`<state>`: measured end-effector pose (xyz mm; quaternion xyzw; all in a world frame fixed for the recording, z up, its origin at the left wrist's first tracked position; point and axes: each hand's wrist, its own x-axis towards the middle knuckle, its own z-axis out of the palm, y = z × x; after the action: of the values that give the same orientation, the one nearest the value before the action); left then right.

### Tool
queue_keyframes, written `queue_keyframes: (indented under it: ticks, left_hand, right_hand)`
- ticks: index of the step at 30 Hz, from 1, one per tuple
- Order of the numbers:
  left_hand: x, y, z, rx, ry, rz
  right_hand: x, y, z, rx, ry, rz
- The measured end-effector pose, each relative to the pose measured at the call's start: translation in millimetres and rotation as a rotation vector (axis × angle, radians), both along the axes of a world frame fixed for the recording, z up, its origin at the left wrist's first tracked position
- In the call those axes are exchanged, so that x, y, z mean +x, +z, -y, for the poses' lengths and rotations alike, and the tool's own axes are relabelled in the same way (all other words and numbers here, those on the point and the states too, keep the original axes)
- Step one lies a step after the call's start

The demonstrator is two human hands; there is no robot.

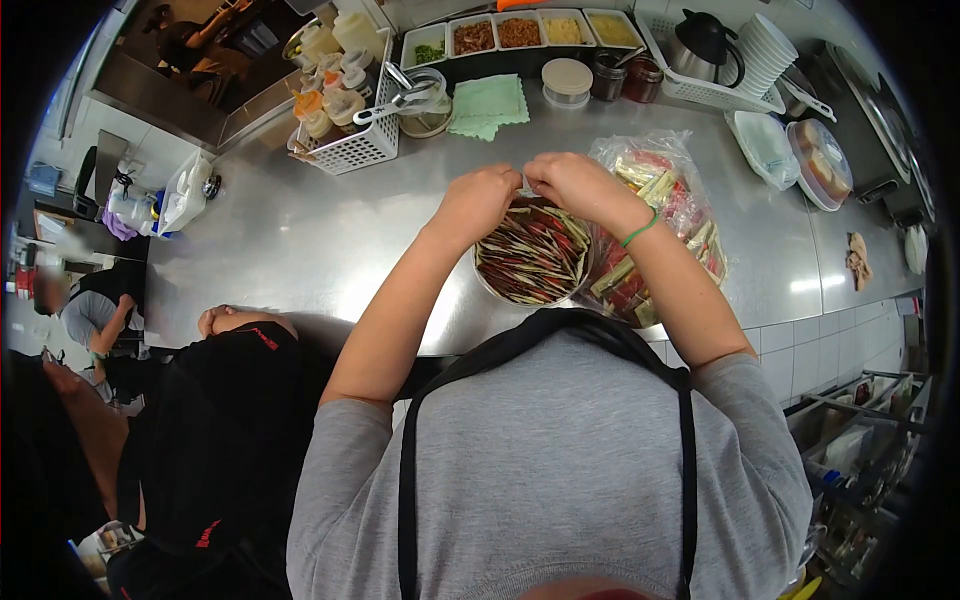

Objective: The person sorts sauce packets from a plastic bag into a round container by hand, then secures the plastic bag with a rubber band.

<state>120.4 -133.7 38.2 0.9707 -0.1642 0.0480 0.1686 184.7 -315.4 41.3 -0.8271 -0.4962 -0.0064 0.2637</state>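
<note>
My left hand (481, 204) and my right hand (581, 186) are closed in pinches, close together at the far rim of a round container (489, 291). Whatever their fingertips hold, if anything, is too small to make out. The container is packed with thin red and pale gold-green sachets (530, 255) standing on edge. Right beside it, partly under my right forearm, lies a clear plastic bag (682, 150) of red and gold sachets (655, 190). A green band circles my right wrist.
A white basket of squeeze bottles (345, 150), a green cloth (489, 106), a lidded tub (567, 82) and trays of toppings (520, 33) line the back. A black jug (703, 45) stands back right. A co-worker's arm (240, 322) rests at the counter's left edge.
</note>
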Motion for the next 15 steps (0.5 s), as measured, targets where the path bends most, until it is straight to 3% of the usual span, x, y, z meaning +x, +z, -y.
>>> queue_keyframes:
  ticks: [2, 4, 15]
  left_hand:
    - [0.1, 5.6, 1.1, 0.005, -0.002, -0.021]
    - [-0.1, 16.3, 1.7, -0.190, -0.002, -0.080]
    - [7.3, 3.6, 0.8, -0.078, -0.098, -0.040]
  right_hand:
    - [0.0, 2.4, 2.6, -0.012, -0.011, -0.012]
    - [0.9, 7.0, 4.9, 0.020, 0.006, -0.066]
    - [4.7, -7.0, 4.9, 0.033, 0.026, -0.083]
